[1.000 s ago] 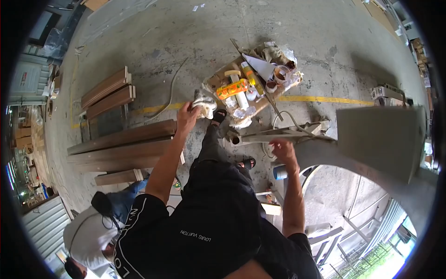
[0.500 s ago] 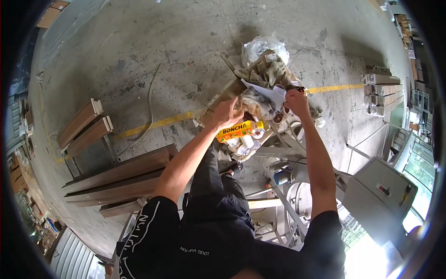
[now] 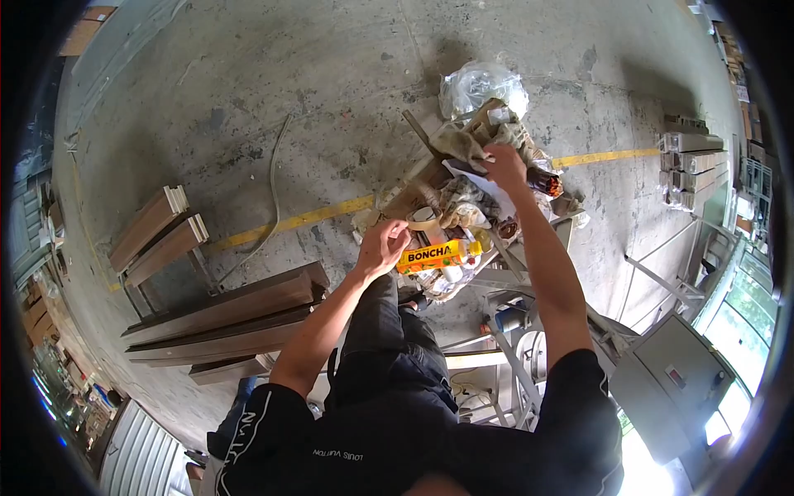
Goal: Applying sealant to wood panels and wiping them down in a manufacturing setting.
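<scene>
While the person leans over a cluttered bench (image 3: 571, 227), the head view shows both bare forearms reaching forward from the lower edge. The left hand (image 3: 382, 246) is curled, fingers bent inward, just beside the near end of a yellow-orange bottle (image 3: 438, 255); whether it actually grips the bottle or only touches it I cannot tell. The bottle lies on its side, its long axis running away to the right of that hand, with a smooth, glossy plastic skin. Just beyond the left hand sits a roll of tan tape (image 3: 424, 220), round and flat.

The right hand (image 3: 504, 164) is farther out, fingers closed down on a white sheet of paper (image 3: 480, 183) that rests over crumpled rags (image 3: 463, 145) and small tins. The left hand is clearly the nearer one to the bottle. Past the right hand lies a crinkled clear plastic bag (image 3: 480, 87) on the rough concrete floor (image 3: 273, 91). Well to the left of the left hand lie long brown boards (image 3: 231, 310), flat and straight-edged.
</scene>
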Demonstrator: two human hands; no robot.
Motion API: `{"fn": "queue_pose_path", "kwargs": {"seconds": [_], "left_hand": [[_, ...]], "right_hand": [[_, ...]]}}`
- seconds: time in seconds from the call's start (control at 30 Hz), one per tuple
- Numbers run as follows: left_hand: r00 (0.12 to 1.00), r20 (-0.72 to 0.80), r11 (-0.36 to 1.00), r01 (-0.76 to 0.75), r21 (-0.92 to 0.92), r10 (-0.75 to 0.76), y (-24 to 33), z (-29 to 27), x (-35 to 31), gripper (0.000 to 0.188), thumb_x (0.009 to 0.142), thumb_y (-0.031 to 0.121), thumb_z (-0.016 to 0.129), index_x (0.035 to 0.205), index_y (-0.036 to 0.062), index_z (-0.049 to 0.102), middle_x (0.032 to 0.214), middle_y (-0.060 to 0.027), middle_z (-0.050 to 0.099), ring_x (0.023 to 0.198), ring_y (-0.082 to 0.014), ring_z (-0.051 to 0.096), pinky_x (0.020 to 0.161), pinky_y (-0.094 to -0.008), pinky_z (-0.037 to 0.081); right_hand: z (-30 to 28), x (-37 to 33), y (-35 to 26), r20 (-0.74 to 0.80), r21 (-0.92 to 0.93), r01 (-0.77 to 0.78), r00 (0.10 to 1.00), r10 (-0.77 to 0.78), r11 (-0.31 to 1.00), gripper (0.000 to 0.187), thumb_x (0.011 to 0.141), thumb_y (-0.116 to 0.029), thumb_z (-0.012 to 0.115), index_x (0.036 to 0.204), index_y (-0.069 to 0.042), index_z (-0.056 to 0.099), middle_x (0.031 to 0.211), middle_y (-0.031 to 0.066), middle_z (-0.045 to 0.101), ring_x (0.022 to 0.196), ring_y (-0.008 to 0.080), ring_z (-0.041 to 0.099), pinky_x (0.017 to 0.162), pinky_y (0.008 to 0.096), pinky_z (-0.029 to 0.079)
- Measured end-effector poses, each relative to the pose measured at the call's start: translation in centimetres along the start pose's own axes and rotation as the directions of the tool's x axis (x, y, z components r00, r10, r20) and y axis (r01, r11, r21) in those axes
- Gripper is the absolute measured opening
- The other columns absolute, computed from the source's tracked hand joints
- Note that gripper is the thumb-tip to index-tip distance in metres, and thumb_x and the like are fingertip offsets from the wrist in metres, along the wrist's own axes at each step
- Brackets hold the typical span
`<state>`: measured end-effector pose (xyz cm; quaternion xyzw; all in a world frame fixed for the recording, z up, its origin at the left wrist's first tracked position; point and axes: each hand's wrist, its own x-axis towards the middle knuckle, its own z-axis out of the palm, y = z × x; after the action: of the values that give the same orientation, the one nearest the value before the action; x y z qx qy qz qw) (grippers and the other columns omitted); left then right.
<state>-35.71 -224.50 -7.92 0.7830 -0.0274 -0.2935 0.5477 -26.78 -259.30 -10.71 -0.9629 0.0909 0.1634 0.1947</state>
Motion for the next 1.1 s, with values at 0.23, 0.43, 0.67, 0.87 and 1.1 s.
{"fn": "queue_pose_path", "kwargs": {"seconds": [0.23,0.43,0.67,0.87,1.1], "left_hand": [[0.985,-0.039,0.986,-0.165,0.02,0.165,4.9,-0.1,2.7,0.029,0.094,0.019,0.065,0.12,0.006,0.065,0.105,-0.0154,0.073,0.098,-0.0244,0.071,0.089,-0.0352,0.055],[0.957,0.27,0.92,0.005,-0.391,0.11,11.8,-1.0,2.9,0.066,0.095,0.026,0.067,0.148,0.0009,0.038,0.13,-0.0135,0.062,0.115,-0.0186,0.062,0.096,-0.0319,0.05],[0.969,-0.117,0.92,0.165,-0.356,-0.219,3.6,-6.4,-2.5,0.034,0.096,0.035,0.063,0.109,0.0039,0.063,0.096,-0.0071,0.067,0.084,-0.0147,0.061,0.076,-0.0326,0.05],[0.943,0.197,0.302,0.277,-0.912,-0.269,0.5,-11.2,-7.5,0.058,0.096,0.059,0.055,0.128,0.0106,0.061,0.118,-0.0062,0.067,0.102,-0.0208,0.066,0.089,-0.0371,0.054],[0.9,0.299,0.345,0.403,-0.848,-0.316,3.1,-9.5,-10.9,0.058,0.091,0.032,0.071,0.139,0.0112,0.046,0.12,-0.0071,0.061,0.107,-0.0214,0.063,0.091,-0.0379,0.054]], "right_hand": [[-6.4,-9.0,0.7,-0.088,0.84,0.112,0.994,-0.072,0.53,0.043,0.092,-0.004,0.061,0.134,0.001,0.051,0.126,0.0092,0.06,0.115,0.0135,0.056,0.1,0.0322,0.046],[-6.7,-14.4,-7.0,0.046,0.906,0.088,0.952,-0.303,0.414,0.039,0.091,-0.002,0.06,0.13,0.003,0.055,0.12,0.0059,0.062,0.107,0.0113,0.057,0.093,0.0299,0.048],[1.2,-24.6,-14.0,-0.148,0.535,-0.042,0.979,0.143,0.844,0.023,0.083,-0.007,0.072,0.103,0.002,0.067,0.085,0.0064,0.071,0.075,0.0112,0.063,0.067,0.0282,0.051],[21.9,-30.0,-14.3,-0.07,0.948,-0.067,0.908,0.413,0.31,0.023,0.093,-0.019,0.072,0.108,-0.005,0.062,0.1,0.0054,0.067,0.082,0.0158,0.066,0.071,0.0283,0.055],[23.9,-22.1,-15.3,0.343,0.93,-0.113,0.609,0.715,-0.35,0.054,0.083,-0.002,0.075,0.13,-0.006,0.049,0.107,0.0112,0.064,0.088,0.0215,0.067,0.066,0.0337,0.057]]}}
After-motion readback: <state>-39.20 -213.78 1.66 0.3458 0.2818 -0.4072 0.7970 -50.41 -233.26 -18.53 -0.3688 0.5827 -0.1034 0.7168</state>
